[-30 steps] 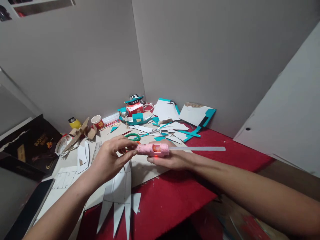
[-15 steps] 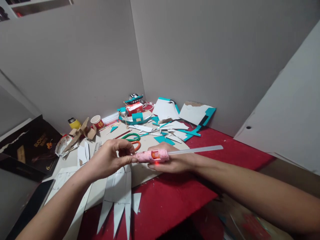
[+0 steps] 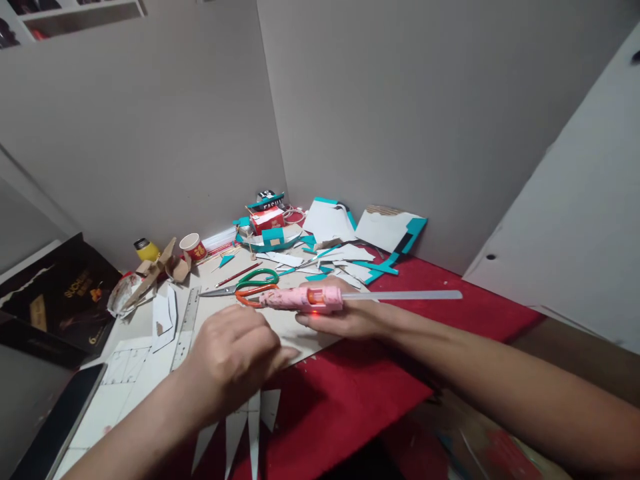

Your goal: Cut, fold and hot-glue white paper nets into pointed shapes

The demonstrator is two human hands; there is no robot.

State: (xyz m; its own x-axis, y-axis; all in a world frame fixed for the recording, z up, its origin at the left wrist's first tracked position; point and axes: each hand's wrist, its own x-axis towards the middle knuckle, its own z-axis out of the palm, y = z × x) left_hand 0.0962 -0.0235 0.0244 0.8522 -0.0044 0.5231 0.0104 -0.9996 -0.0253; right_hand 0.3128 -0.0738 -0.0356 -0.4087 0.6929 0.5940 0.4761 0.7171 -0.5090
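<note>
A pink hot glue gun is held in my right hand, most of whose fingers are hidden behind it. Its nozzle points left, its small red light glows, and a translucent glue stick juts out to the right. My left hand is lower and nearer, its fingers curled under, and whatever is in them is out of sight. Under that hand lies a white card piece with long pointed strips, partly covered by it. Beyond the gun's nozzle are scissors with one green and one orange handle.
A ruler and a black phone-like slab lie left. A teal-and-white model boat, a paper cup and card scraps are at the back. A black box stands far left. Grey walls enclose the red-covered table.
My left hand has left the glue gun's nozzle end and come down over the white card piece. The gun has levelled and moved slightly up, uncovering the scissors.
</note>
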